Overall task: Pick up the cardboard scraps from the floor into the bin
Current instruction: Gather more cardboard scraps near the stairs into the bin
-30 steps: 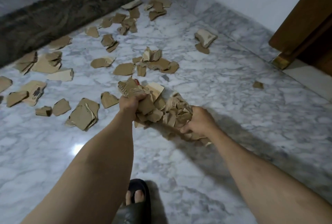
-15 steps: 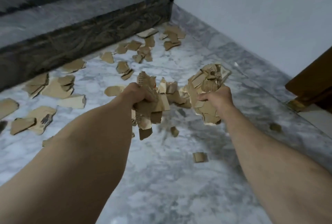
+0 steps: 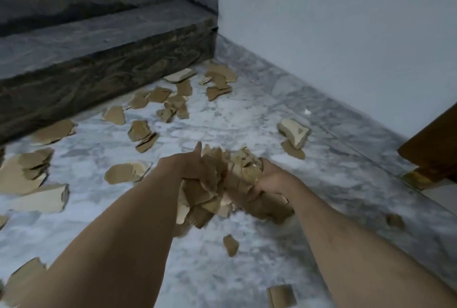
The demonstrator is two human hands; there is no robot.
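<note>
Both hands press one big bundle of brown cardboard scraps [image 3: 222, 191] between them, held above the marble floor [image 3: 222, 120]. My left hand [image 3: 185, 166] clamps the bundle's left side and my right hand [image 3: 272, 179] its right side. One small scrap [image 3: 231, 244] is below the bundle, and another piece [image 3: 282, 296] lies on the floor near the bottom edge. Many more scraps [image 3: 158, 100] lie scattered across the floor to the left and toward the far corner. No bin is in view.
A dark stone step [image 3: 103, 60] runs along the far left. A pale wall [image 3: 333, 35] closes the right side. A brown wooden door [image 3: 435, 149] with a brass foot stands at the right edge. A thick whitish cardboard piece [image 3: 294, 132] lies near the wall.
My hands, each gripping a bunch of scraps apart from the other, have come together into one bundle. A few small pieces have dropped out. The view has tilted up toward the corner.
</note>
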